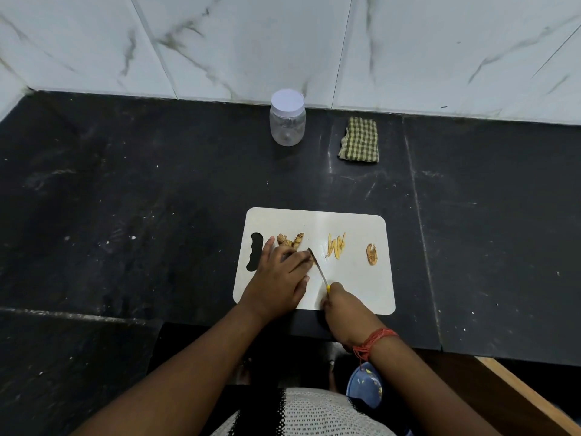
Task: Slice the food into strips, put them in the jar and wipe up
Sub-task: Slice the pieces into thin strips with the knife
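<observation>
Black countertop (157,199), marbled wall tiles (251,42)

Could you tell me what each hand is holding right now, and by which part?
The right hand grips the knife by its yellow handle. The left hand presses on the ginger root, fingers near the blade.
</observation>
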`<state>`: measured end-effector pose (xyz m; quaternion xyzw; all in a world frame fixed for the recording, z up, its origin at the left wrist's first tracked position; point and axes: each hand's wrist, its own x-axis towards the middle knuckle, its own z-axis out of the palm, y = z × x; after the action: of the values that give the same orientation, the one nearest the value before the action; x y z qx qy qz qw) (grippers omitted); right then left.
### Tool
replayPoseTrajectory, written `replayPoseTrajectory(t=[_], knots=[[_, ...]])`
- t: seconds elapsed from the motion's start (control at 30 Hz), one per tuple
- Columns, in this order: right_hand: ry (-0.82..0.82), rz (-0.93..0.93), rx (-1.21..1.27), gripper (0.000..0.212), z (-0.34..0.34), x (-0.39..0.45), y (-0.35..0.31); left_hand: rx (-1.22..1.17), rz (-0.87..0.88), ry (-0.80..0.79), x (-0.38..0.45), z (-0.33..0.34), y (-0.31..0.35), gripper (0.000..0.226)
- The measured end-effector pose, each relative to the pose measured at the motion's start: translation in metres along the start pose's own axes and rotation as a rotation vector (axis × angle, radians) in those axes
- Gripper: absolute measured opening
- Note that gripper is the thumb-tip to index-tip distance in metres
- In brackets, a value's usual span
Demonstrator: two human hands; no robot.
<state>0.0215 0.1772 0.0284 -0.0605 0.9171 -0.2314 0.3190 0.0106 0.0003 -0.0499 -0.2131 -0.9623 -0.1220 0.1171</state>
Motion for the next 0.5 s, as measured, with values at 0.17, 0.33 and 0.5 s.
replayPoseTrajectory(t=[0.17, 0.33, 0.5], knots=[[-0.104, 0.097, 0.006, 0.016, -0.003, 0.005, -0.003, 0.02, 0.008, -0.002, 0.001, 0.0, 0.001, 0.037], [-0.087, 0.064, -0.003, 0.007, -0.015, 0.003, -0.003, 0.035, 0.019, 0.003, 0.001, 0.0, 0.001, 0.039], [-0.099, 0.074, -0.035, 0.009, -0.023, 0.001, -0.002, 0.059, 0.024, 0.02, 0.002, -0.001, 0.003, 0.039]])
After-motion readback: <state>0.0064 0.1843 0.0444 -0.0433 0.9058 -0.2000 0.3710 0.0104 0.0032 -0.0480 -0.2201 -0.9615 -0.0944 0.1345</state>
